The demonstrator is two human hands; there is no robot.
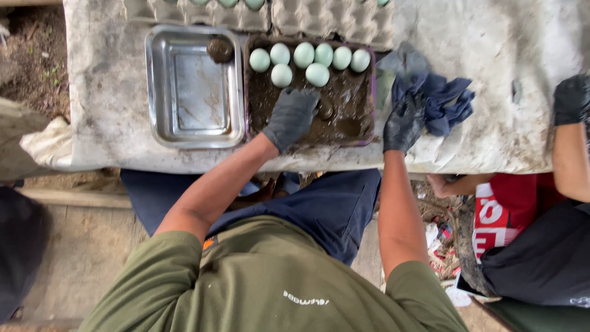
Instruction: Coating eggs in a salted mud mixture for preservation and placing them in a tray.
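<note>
The person wears an olive-green short-sleeved shirt (270,283) with small white lettering, navy trousers (335,209), and mud-smeared black rubber gloves on the left hand (291,117) and right hand (404,125).

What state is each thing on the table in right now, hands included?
Left hand: gloved, palm down in the mud tray.
Right hand: gloved, resting on the blue cloth.
Mud tray: filled with wet dark mud.
Pale green eggs: seven, clean, lying on the mud.
Steel tray: holds one mud-coated ball in a corner.
Another person's gloved hand: at the table edge.
</note>
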